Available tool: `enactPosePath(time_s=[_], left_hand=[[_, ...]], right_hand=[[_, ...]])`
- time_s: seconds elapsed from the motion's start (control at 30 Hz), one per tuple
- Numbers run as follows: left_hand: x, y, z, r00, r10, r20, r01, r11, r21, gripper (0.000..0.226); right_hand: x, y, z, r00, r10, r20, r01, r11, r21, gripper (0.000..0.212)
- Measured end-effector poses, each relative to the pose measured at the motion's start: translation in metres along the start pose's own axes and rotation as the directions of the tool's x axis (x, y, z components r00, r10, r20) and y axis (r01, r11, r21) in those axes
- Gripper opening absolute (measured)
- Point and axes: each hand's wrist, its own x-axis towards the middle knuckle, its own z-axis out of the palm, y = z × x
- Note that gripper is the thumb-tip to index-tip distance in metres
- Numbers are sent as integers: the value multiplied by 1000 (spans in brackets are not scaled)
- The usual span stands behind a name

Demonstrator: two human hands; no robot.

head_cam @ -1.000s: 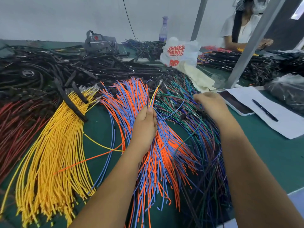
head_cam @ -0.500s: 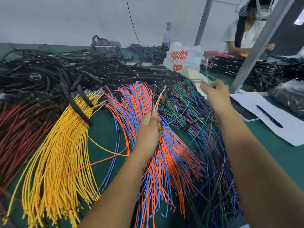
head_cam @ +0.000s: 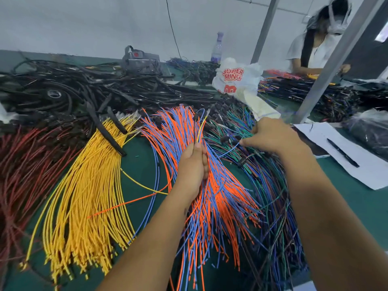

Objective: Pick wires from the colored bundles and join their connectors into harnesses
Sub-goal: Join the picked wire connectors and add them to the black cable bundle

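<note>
My left hand (head_cam: pixel 193 164) grips a thin bunch of picked wires (head_cam: pixel 200 127), yellow, blue and dark, standing upright over the orange-and-blue bundle (head_cam: pixel 210 196). My right hand (head_cam: pixel 270 137) hovers over the green-and-blue bundle (head_cam: pixel 266 185) and pinches a blue wire (head_cam: pixel 228 151) between thumb and fingers. A yellow bundle (head_cam: pixel 84 196) fans out at the left, with a red bundle (head_cam: pixel 25 164) beyond it. All lie on the green table (head_cam: pixel 144 156).
Black cable harnesses (head_cam: pixel 73 91) are heaped across the back. A white plastic bag (head_cam: pixel 235 78), a bottle (head_cam: pixel 217 49) and a metal post (head_cam: pixel 327 66) stand behind. Paper with a pen (head_cam: pixel 342 153) lies at right. Another person (head_cam: pixel 315 49) works at the far right.
My right hand came down from its raised position toward the green-and-blue bundle and now pinches a blue wire. My left hand still holds its bunch in the same place.
</note>
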Motion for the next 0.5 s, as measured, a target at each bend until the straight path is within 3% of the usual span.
enactPosePath(time_s=[0.07, 0.2, 0.3, 0.4, 0.5], left_hand=[[-1, 0, -1, 1000, 4, 4, -4, 1000, 11, 34], [-1, 0, -2, 1000, 18, 22, -18, 1000, 10, 34], [-1, -1, -3, 1000, 20, 22, -20, 1000, 20, 34], [-1, -2, -3, 999, 17, 31, -17, 999, 27, 34], [-1, -2, -5, 999, 18, 33, -20, 998, 59, 34]], right_hand=[[-6, -1, -2, 999, 37, -15, -38, 998, -42, 52], [-7, -3, -4, 945, 18, -326, -56, 992, -109, 27], [-3, -3, 5, 920, -38, -391, 12, 998, -67, 52], [0, 3, 23, 937, 15, -348, -77, 983, -167, 72], [0, 11, 39, 855, 88, -511, -166, 980, -109, 39]])
